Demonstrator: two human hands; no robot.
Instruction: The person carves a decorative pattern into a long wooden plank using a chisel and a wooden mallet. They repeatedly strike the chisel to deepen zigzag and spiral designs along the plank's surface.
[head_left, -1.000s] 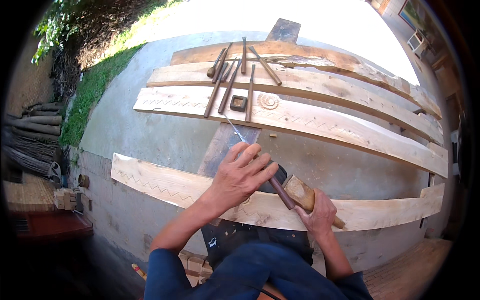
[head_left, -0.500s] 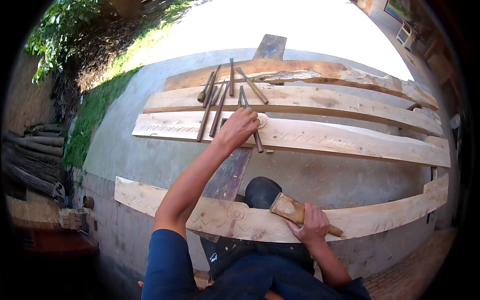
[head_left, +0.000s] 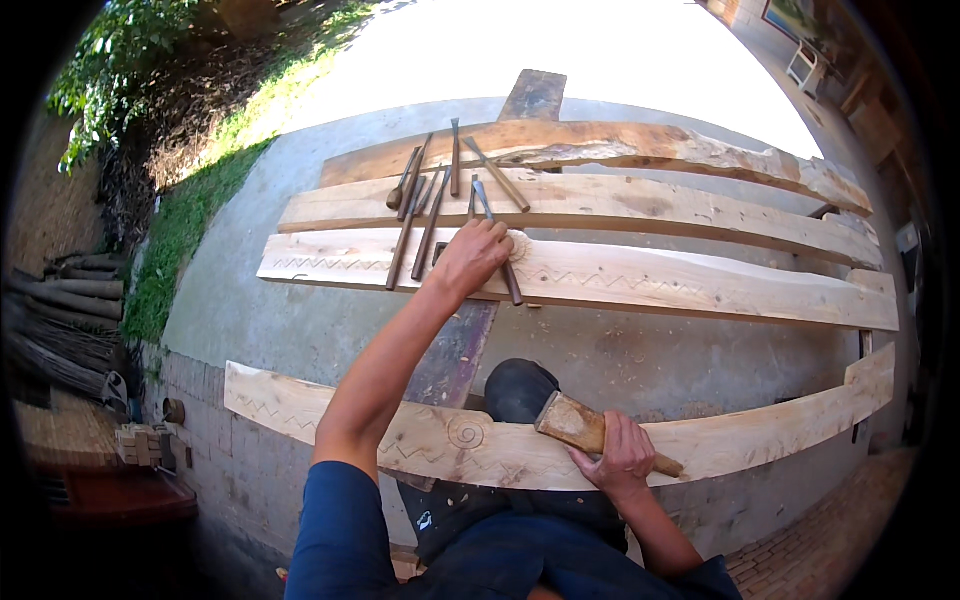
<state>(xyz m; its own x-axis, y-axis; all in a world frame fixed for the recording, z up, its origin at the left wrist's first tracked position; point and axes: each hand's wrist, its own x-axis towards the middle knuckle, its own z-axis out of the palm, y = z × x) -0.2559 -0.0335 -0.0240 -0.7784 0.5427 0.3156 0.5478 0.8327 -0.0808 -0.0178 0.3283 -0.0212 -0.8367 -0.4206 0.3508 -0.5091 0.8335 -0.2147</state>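
Note:
My left hand [head_left: 472, 258] reaches out over the pale beam [head_left: 640, 270], its fingers closed around a chisel [head_left: 513, 285]. The chisel's metal blade points away from me and its dark handle sticks out past the beam's near edge. A carved round boss [head_left: 520, 246] sits beside my fingers. Closer to me, my right hand [head_left: 622, 452] grips a wooden mallet [head_left: 572, 420], which lies on its side over the near board [head_left: 520, 455]. That board bears a drawn or cut spiral [head_left: 466, 431] and zigzag lines.
Several more chisels [head_left: 430, 220] lie across the beams left of my hand. Behind stand a second beam [head_left: 640, 200] and a rough-edged plank [head_left: 600, 145]. A dark plank [head_left: 455, 350] runs underneath. My knee [head_left: 522, 390] rises behind the near board. Stacked logs [head_left: 70, 320] lie far left.
The whole view has shifted slightly. My left hand stays at the chisel, and my right hand still holds the mallet on the near board.

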